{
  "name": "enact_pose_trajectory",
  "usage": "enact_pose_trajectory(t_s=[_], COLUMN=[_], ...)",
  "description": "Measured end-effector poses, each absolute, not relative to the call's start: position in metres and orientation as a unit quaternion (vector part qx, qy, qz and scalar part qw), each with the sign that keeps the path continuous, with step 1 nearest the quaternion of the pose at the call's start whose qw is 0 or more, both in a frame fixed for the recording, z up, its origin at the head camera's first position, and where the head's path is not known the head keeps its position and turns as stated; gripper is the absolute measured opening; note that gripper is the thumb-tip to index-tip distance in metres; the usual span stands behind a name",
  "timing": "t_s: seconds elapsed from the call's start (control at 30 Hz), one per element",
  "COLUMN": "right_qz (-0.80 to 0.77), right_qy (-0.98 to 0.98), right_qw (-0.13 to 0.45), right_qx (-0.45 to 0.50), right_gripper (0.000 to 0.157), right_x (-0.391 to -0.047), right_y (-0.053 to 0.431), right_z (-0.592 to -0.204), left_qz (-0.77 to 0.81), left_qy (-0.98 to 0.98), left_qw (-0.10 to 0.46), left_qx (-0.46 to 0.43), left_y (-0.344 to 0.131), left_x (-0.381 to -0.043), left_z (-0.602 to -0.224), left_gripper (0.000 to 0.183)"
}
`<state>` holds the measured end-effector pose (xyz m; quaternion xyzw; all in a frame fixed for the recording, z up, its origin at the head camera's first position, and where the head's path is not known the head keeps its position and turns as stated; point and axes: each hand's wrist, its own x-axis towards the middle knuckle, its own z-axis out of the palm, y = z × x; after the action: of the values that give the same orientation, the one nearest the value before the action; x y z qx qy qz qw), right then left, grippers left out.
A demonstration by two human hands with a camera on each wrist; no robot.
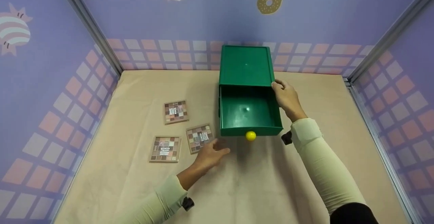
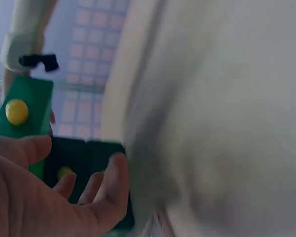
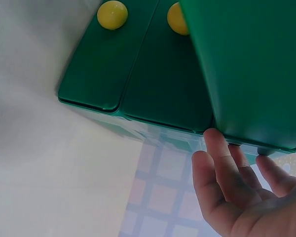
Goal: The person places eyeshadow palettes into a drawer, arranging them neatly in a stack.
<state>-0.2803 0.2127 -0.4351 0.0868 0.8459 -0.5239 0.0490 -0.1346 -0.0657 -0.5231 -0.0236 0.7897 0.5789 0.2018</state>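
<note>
A green drawer cabinet [image 1: 246, 64] stands at the back, its top drawer [image 1: 234, 131] pulled out, with a yellow knob [image 1: 251, 135] in front. My right hand [image 1: 288, 98] touches the cabinet's right side near the front edge, thumb by the top corner; in the right wrist view its fingertips [image 3: 214, 136] rest along that side. Fingers loosely bent, my left hand [image 1: 210, 156] hovers in front of the cabinet with nothing in it. Close by lies a square eyeshadow palette [image 1: 196, 137], partly behind that hand. Two similar palettes, one upper [image 1: 176, 107] and one lower [image 1: 165, 156], lie further left.
Below the pulled-out drawer, the right wrist view shows two closed drawer fronts [image 3: 163, 84] with yellow knobs. A cream cloth [image 1: 135, 115] covers the table. Patterned panels [image 1: 220, 10] with metal corner posts [image 1: 91, 23] enclose the back and sides.
</note>
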Motion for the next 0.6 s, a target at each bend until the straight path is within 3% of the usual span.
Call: enact_pose_trajectory(t_s=[0.13, 0.23, 0.6], right_qz=[-0.522, -0.519, -0.523], right_qy=[0.847, 0.849, 0.847], right_qw=[0.051, 0.049, 0.044], right_qx=[0.086, 0.084, 0.084], right_gripper=[0.058, 0.06, 0.057], right_x=[-0.28, -0.28, -0.282], right_y=[0.213, 0.214, 0.214], right_z=[-0.436, -0.437, -0.439], left_qz=[0.428, 0.315, 0.099], left_qy=[0.896, 0.941, 0.96], left_qw=[0.111, 0.08, 0.14], left_qx=[0.048, 0.092, 0.219], left_y=[-0.093, -0.116, -0.163], left_x=[-0.155, -0.173, -0.206], left_z=[-0.527, -0.529, -0.558], left_gripper=[0.055, 0.058, 0.087])
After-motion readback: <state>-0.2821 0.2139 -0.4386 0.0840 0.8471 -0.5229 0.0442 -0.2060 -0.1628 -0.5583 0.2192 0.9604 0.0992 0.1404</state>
